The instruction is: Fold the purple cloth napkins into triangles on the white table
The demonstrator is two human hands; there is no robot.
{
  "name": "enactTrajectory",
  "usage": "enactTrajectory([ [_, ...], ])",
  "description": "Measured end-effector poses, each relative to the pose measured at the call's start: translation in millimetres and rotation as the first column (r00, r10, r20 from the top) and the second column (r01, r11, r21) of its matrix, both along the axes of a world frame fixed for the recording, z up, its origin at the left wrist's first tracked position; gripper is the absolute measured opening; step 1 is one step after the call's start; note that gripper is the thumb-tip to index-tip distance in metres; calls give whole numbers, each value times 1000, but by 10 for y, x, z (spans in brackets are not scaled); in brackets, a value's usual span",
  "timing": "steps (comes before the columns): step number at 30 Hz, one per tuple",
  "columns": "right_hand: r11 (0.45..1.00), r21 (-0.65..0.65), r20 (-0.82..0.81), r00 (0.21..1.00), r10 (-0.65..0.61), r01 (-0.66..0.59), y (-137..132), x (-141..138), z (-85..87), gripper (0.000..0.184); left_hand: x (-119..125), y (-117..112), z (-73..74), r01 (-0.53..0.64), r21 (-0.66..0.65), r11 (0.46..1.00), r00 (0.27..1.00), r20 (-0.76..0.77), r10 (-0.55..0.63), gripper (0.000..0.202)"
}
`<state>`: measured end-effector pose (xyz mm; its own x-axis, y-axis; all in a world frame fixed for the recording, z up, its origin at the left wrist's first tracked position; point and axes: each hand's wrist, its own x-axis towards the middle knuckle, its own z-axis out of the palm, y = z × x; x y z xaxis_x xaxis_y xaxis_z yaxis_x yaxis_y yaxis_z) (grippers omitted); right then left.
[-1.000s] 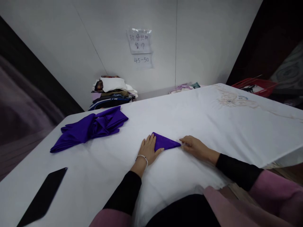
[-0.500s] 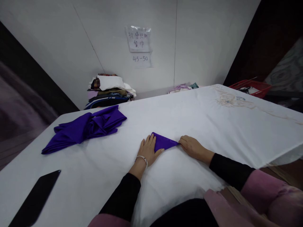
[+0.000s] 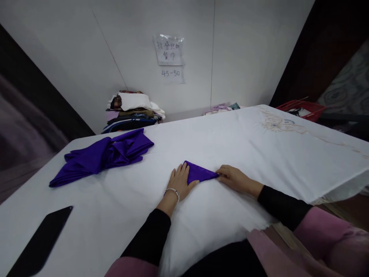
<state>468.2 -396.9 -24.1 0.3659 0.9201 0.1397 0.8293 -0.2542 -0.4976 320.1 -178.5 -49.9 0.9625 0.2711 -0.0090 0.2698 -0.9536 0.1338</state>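
Observation:
A purple cloth napkin [image 3: 201, 172], folded into a small triangle, lies on the white-covered table [image 3: 196, 138]. Flat over its left part rests my left hand [image 3: 180, 181], fingers stretched out and thumb along the lower edge; that part of the cloth is hidden. My right hand [image 3: 233, 177] pinches the pointed right corner between thumb and forefinger. A larger heap of loosely bunched purple cloth [image 3: 100, 154] sits farther off to the left.
A dark flat phone-like slab [image 3: 42, 242] lies at the near left. Behind the table are a stack of folded clothes [image 3: 132, 109], some lilac cloth [image 3: 217, 109] and a red basket [image 3: 313, 111]. Handwritten paper signs [image 3: 170, 57] hang on the wall.
My right hand's fingers have shifted slightly and loosened a little at the corner, which now looks blunter. My left hand stays flat on the napkin.

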Motion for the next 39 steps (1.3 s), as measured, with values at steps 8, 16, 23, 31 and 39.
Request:
enactTrajectory([
  [8, 997, -53, 239, 968, 74, -63, 49, -11, -37, 25, -8, -17, 13, 0, -17, 1000, 1000, 8, 0, 83],
  [16, 978, 85, 148, 973, 177, -191, 454, -181, 32, 55, -38, -31, 26, -4, -27, 1000, 1000, 30, 5, 80],
  [23, 971, -108, 158, 961, 228, -213, 707, -260, -247, 75, -46, -32, 38, 3, -32, 999, 1000, 14, -3, 80],
  [31, 993, -9, -307, 945, 110, -119, 851, -74, -121, 54, -45, -22, 25, 6, -48, 999, 1000, 15, -6, 83],
  [39, 992, -121, -493, 865, -93, 37, 1446, 142, -32, 49, -50, -4, 21, 18, -50, 999, 1000, 19, -17, 76],
])
